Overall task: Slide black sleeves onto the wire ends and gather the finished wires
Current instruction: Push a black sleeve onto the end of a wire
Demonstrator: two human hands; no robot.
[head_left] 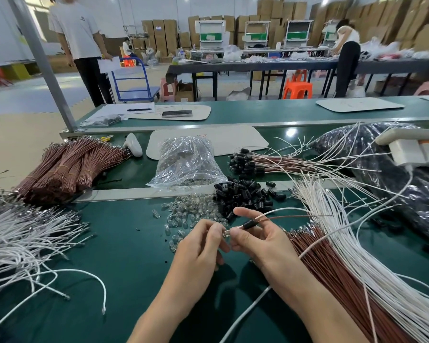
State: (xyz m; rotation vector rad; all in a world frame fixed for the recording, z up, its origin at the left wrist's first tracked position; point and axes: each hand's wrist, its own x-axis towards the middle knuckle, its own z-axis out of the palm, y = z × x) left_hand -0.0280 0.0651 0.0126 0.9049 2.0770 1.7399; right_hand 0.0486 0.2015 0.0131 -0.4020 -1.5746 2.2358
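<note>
**Sleeve on the pair, not yet home at the tip**

The green workbench [124, 273] is crowded. Loose white wires [22, 238] sprawl at the left, and brown and white wires [344, 280] fan out at the right. Rubber-banded brown bundles [67, 169] lie at the far left, with a clear bag of bulbs [186, 164] mid-bench. The finished wires [270, 164], black caps all facing left, lie gathered beyond the heap of loose black sleeves [243, 194].

Near the middle, the right hand [258, 241] pinches a wire pair [295, 215], one white and one brown, with its fingers curled round it. A black sleeve [249, 225] is threaded on the pair just beside that hand's fingertips. The left hand [198, 248] pinches what looks like a small clear bulb [225, 233] at the wire tips. The join itself is too small to make out.

The likely trouble is at that tip. If the sleeve is pushed while the two ends sit splayed or crooked, it can catch on a terminal and bend it, or knock the bulb loose. A slack right-hand pinch would let one wire slide back, leaving the ends uneven inside the sleeve. The trailing wires also cross the piles at the right and could drag neighbours along when this pair is carried to the finished group
</note>
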